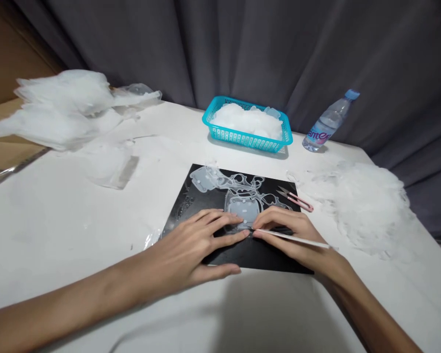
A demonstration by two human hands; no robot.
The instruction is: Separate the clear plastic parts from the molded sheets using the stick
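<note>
A translucent plastic piece (247, 207) with rounded corners lies on a black mat (238, 256). My left hand (202, 235) is spread flat, its fingertips pressing on the lower left of that piece. My right hand (284, 228) pinches a thin white pen-like tool (297, 238), whose tip meets the piece's lower edge; the tip is too small to make out. Curly translucent trimmings (242, 182) lie above the piece, beside a second similar translucent piece (205, 179) at the mat's upper left. Pink thread snips (297, 199) rest across the mat's right edge.
A blue basket (248, 140) of white translucent pieces stands at the back. Right of it is a water bottle (329, 122). White plastic sheets (69, 108) are heaped at the left, and translucent scraps (371, 208) pile up at the right. A grey curtain (242, 49) hangs behind the white table (77, 235).
</note>
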